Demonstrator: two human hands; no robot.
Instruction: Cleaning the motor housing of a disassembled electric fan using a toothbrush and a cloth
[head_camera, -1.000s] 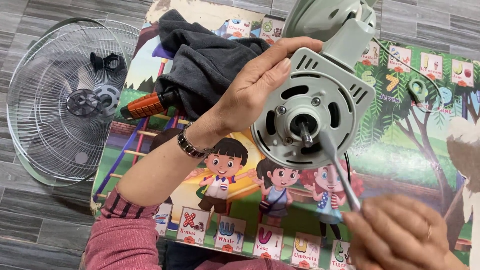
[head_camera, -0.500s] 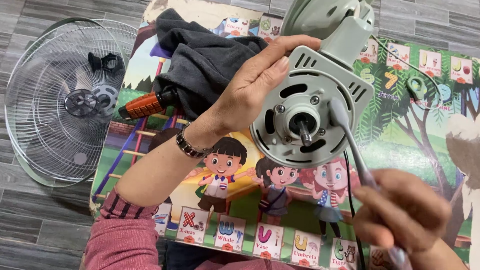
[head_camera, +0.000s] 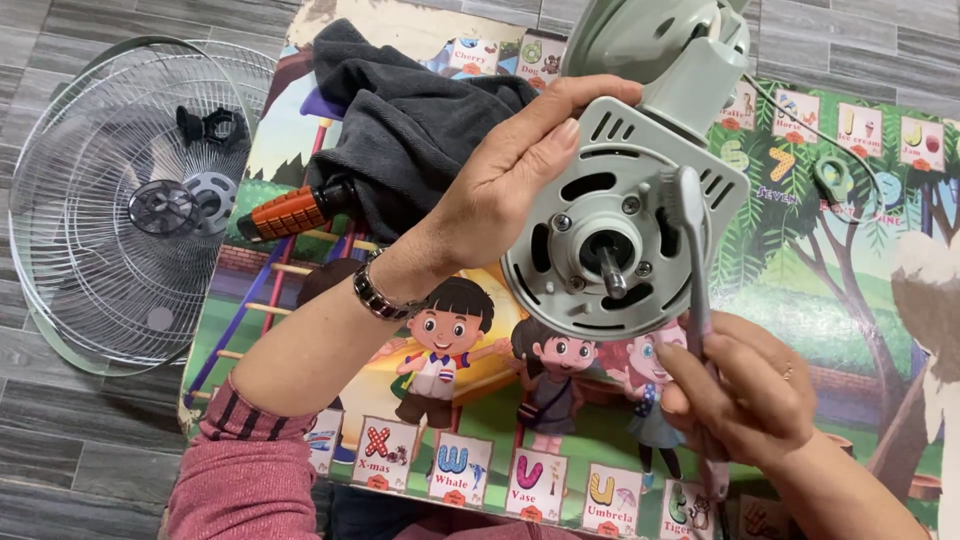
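The left hand (head_camera: 500, 190) grips the fan motor (head_camera: 620, 230); the right hand (head_camera: 740, 390), pinching a toothbrush (head_camera: 690, 240), has shifted its head from the shaft to the housing's right side.

Left hand (head_camera: 500, 185) raised, palm spread, fingers (head_camera: 560, 110) curled over, right hand (head_camera: 740, 390) closed in a pinch grip

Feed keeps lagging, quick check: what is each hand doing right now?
Left hand: closed, gripping the rim of the fan motor housing.
Right hand: closed on a toothbrush.
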